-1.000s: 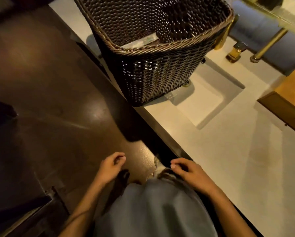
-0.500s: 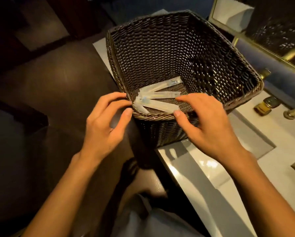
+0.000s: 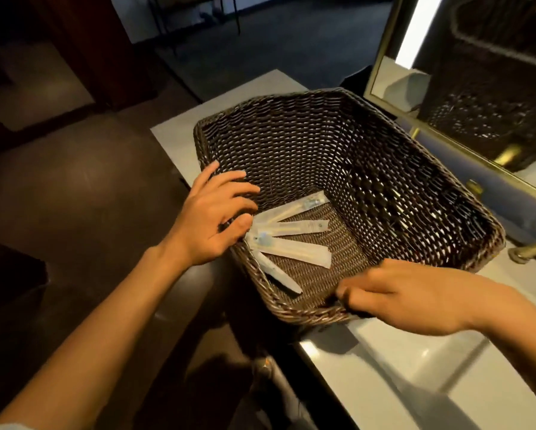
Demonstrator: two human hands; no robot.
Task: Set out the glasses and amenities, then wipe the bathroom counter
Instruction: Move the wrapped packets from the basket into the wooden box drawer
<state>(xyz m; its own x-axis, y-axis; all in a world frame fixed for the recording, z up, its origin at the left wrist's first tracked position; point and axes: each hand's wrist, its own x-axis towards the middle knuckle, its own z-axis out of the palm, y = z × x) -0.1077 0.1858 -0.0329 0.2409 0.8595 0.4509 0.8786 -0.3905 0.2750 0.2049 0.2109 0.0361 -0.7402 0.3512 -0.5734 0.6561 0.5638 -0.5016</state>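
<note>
A dark woven basket (image 3: 384,187) stands on the white bathroom counter (image 3: 400,361) at its left end. Several white wrapped amenity packets (image 3: 294,243) lie fanned out on its bottom, against the near-left wall. My left hand (image 3: 214,225) reaches over the basket's left rim with fingers spread, the thumb close to the packets' ends. My right hand (image 3: 409,293) is blurred and curls over the basket's near rim; whether it truly grips the rim is unclear.
A gold-framed mirror (image 3: 477,97) rises behind the basket at the right. A gold tap part (image 3: 527,251) sticks out at the right edge. Dark floor (image 3: 74,197) lies left of the counter edge.
The view rose from my lap to the basket's inside. My hands came up to the basket; the left moved over the left rim, the right dropped to the near rim.
</note>
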